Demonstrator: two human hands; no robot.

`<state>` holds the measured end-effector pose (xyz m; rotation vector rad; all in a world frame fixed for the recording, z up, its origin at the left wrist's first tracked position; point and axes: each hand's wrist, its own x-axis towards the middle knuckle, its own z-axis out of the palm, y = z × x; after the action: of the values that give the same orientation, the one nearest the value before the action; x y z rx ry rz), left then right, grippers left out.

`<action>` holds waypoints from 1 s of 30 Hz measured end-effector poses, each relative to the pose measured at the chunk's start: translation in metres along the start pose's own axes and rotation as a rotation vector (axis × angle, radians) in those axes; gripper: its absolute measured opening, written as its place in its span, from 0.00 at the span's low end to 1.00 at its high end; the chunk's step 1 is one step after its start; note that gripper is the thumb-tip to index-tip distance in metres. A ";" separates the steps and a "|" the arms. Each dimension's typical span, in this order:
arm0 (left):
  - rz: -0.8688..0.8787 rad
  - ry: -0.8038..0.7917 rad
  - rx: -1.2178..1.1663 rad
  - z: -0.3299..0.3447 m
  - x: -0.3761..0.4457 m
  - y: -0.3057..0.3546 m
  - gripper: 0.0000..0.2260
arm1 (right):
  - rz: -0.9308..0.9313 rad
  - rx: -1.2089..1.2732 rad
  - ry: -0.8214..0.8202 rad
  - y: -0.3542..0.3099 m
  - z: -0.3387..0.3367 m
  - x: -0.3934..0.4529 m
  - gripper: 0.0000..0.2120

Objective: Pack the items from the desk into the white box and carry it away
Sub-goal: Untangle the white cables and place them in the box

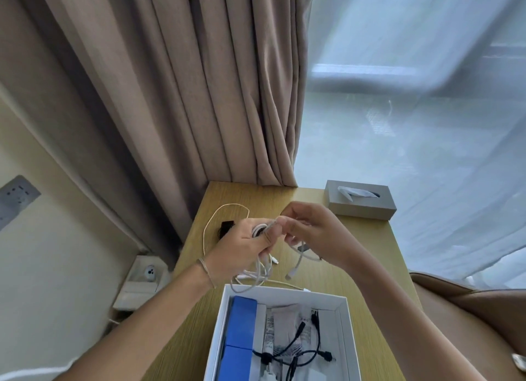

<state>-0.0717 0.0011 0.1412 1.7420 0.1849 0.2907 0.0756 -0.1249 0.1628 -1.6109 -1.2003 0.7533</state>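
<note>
- Above the far rim of the white box (284,292), the left hand (244,244) clamps its fingers (269,232) round a coil of white cable (260,269), loops hanging toward the surface (327,272) just beyond that rim.
- Left of the box and further back, a thin cream cord (210,224) arcs loose across the surface beside a small black item (226,227) (partly hidden by the left hand); neither is packed yet.
- Risk, as judged here: the hanging loops could snag that cord or the plug ends lying past the box's rim, dragging them off the surface when the coil is lowered.
- Beyond the box's far rim to the right, the right hand (316,232) pinches a strand of the same cable between closed fingers; a slip there would likely let the coil spring apart.
- Inside the box: two blue blocks (240,338) against its left wall, a pale sachet (286,323) and a printed tube (269,335) at centre, black cables (299,352) tangled over them (little flat room appears left for a loose coil).
- Far behind the box's right side, a grey tissue box (360,200) holds a tissue poking from its slot.
</note>
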 end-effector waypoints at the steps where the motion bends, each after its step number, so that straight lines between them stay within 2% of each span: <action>1: -0.008 0.051 -0.070 0.004 -0.003 -0.003 0.21 | 0.003 -0.004 -0.005 0.005 0.004 -0.005 0.10; 5: -0.187 0.292 -0.315 0.030 -0.012 -0.024 0.24 | 0.071 0.000 -0.037 0.031 0.028 -0.028 0.10; 9: -0.476 0.369 -0.568 0.060 -0.026 -0.062 0.24 | 0.237 0.073 -0.018 0.070 0.048 -0.054 0.08; 14: -0.743 0.454 -0.489 0.096 -0.040 -0.116 0.23 | 0.602 0.135 -0.023 0.117 0.057 -0.084 0.10; 18: -0.842 0.480 -0.329 0.119 -0.055 -0.154 0.23 | 0.730 0.081 -0.057 0.139 0.065 -0.101 0.09; 21: -0.840 0.437 -0.170 0.128 -0.061 -0.170 0.23 | 0.754 -0.038 -0.050 0.151 0.070 -0.108 0.11; 24: -0.674 0.357 0.158 0.131 -0.067 -0.180 0.18 | 0.736 -0.176 -0.026 0.159 0.074 -0.112 0.11; 27: -0.521 0.280 0.381 0.132 -0.073 -0.184 0.13 | 0.668 -0.437 -0.027 0.167 0.076 -0.112 0.13; 30: -0.394 0.186 0.701 0.130 -0.076 -0.188 0.14 | 0.604 -0.667 -0.032 0.176 0.082 -0.112 0.13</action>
<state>-0.0993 -0.1066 -0.0723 2.3086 0.8336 0.0959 0.0296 -0.2148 -0.0376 -2.5910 -1.0429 0.7849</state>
